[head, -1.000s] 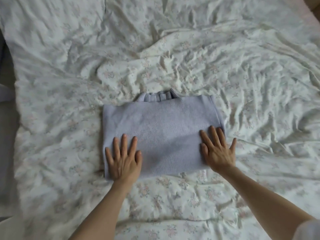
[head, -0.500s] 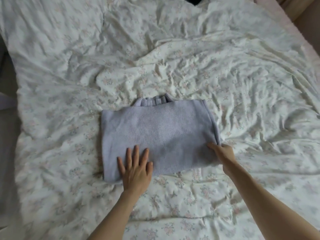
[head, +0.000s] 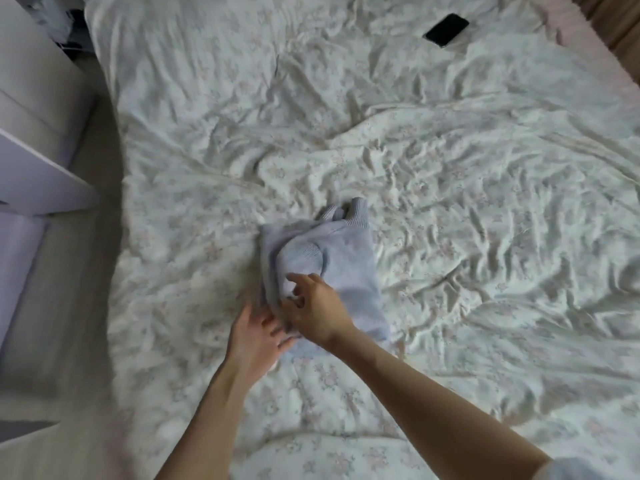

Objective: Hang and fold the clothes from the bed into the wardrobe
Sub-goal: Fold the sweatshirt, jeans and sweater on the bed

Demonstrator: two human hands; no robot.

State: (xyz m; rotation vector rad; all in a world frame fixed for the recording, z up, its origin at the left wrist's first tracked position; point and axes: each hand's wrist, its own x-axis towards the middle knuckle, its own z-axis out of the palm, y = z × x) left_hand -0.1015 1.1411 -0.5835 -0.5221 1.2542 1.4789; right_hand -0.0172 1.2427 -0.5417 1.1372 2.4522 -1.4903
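since earlier the sweater [head: 332, 268] has been folded in half; its 7 o'clock corner is pinched by the right hand [head: 317, 308], supported by the loosely spread left hand [head: 254, 336]; edges should be kept aligned.

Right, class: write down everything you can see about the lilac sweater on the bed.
The sweater is pale lilac knit, soft-looking, folded into a compact bundle with ribbed trim sticking out at its far end. It lies on the crumpled floral bedsheet, near the bed's left side. The right hand reaches across its near-left corner, fingers curled on the fabric; the left hand touches the same corner from below, fingers slipped at the edge. The image is blurred, so finer detail is unclear.
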